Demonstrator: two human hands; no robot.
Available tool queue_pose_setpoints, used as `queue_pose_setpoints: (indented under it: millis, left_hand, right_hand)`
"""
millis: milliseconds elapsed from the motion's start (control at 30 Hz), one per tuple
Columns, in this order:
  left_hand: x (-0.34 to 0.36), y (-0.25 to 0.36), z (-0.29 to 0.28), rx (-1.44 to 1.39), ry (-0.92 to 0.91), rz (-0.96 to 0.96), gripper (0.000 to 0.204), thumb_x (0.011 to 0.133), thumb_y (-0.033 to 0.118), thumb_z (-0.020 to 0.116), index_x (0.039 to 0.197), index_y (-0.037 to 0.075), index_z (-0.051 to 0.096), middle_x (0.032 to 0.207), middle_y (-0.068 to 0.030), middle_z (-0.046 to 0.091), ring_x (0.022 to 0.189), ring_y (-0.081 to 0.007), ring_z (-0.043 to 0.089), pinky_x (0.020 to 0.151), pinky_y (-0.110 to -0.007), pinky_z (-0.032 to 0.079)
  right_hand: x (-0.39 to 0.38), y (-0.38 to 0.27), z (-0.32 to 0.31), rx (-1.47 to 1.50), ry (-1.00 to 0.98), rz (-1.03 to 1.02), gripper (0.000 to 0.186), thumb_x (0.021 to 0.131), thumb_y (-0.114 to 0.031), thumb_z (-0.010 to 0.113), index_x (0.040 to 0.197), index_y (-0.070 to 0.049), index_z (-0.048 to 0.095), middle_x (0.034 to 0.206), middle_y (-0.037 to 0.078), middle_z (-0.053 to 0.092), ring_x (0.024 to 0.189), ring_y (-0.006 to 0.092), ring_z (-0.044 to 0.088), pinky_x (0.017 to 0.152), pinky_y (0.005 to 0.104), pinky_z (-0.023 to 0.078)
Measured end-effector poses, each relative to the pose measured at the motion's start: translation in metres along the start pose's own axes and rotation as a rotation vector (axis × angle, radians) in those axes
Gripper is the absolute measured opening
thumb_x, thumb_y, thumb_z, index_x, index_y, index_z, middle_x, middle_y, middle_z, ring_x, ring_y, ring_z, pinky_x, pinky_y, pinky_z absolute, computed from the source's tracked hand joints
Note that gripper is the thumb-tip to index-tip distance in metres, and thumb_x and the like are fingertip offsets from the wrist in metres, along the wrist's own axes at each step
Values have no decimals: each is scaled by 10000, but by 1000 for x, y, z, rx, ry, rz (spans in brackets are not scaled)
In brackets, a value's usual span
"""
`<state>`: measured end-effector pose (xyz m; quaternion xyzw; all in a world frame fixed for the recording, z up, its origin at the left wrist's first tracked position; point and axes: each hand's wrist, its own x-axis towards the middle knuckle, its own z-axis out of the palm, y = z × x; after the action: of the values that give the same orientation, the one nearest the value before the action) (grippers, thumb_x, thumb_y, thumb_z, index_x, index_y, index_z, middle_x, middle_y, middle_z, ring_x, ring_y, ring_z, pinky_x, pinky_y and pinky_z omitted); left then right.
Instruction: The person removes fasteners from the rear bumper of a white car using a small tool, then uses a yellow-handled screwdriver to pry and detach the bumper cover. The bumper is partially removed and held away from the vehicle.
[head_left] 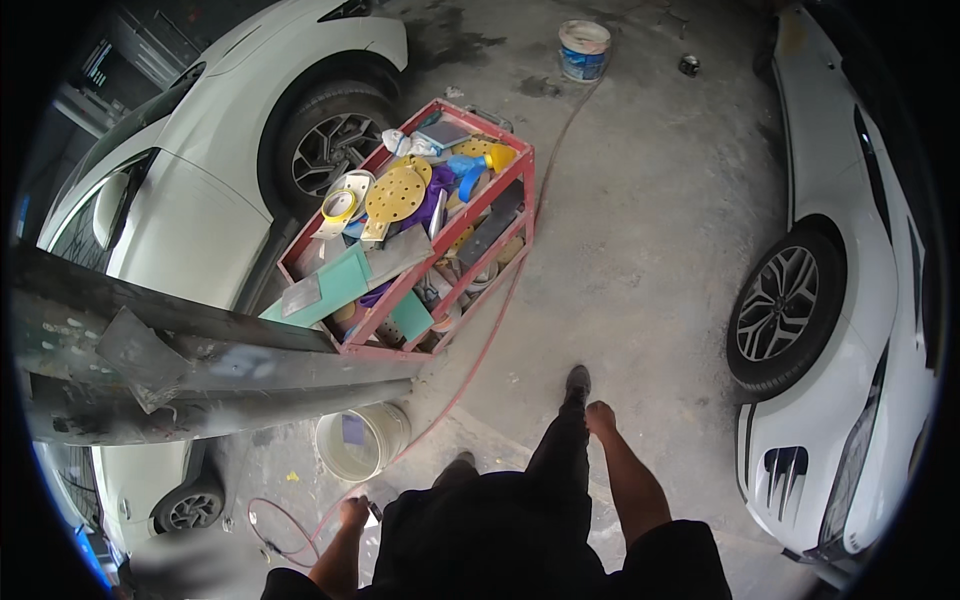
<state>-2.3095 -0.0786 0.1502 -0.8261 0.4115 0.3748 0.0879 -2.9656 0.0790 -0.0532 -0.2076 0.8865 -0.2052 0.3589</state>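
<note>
My left hand [355, 512] is closed around a small dark object that I cannot make out, at the lower edge near a loop of red hose [275, 505]. My right hand [600, 420] hangs beside my right leg with its fingers curled; whether anything is inside is hidden. Ahead of me stands a red metal cart [528, 200] piled with perforated yellow discs [394, 194], green sheets [335, 280], tape rolls [338, 205], purple cloths and other items. A whitish bucket [350, 448] stands just left of my legs.
A grey steel post [200, 365] cuts across the left side. White cars stand at upper left [190, 200], right [840, 400] and lower left [140, 480]. The hose runs along the concrete floor [640, 250] past the cart to a bucket [584, 52] near a small can [689, 65].
</note>
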Motion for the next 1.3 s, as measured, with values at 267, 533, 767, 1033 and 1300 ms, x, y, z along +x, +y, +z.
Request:
queue_pose_setpoints:
  millis: [267,533,767,1033,1300]
  left_hand:
    - [-292,5,115,136,-97,-513,417,794,375,606,898,-19,698,969,-228,688,962,-374,657,800,-450,502]
    - [-285,126,243,-221,-137,-336,423,799,387,603,883,-18,694,945,-234,686,944,-384,657,776,-460,498]
    - [-281,190,277,-317,-202,-391,430,802,397,601,869,-18,692,923,-239,684,928,-393,657,756,-469,494]
    - [-282,277,300,-358,-156,-440,438,807,408,598,854,-18,688,899,-245,682,910,-403,657,732,-479,490]
    - [-330,468,274,-479,116,-430,457,846,422,562,822,-22,667,829,-277,654,864,-436,648,703,-499,471]
  right_hand:
    - [158,-316,-113,-581,-378,-281,303,844,-272,553,1036,-48,626,1025,203,671,1000,379,630,861,463,504]
    - [224,-427,-8,-546,-448,-647,319,831,-218,551,1097,-60,628,1022,199,676,970,376,639,843,449,501]
    - [106,-505,-57,-227,-549,-1032,234,852,-211,601,728,-13,585,729,214,610,708,405,620,608,470,464]
    - [245,-701,-155,-387,-78,-1208,329,771,-219,725,995,-34,571,1004,166,577,913,354,603,742,458,496]
    - [246,-733,-105,-755,-494,-1557,612,701,-218,754,1217,-57,469,1056,185,535,962,368,597,747,457,525]
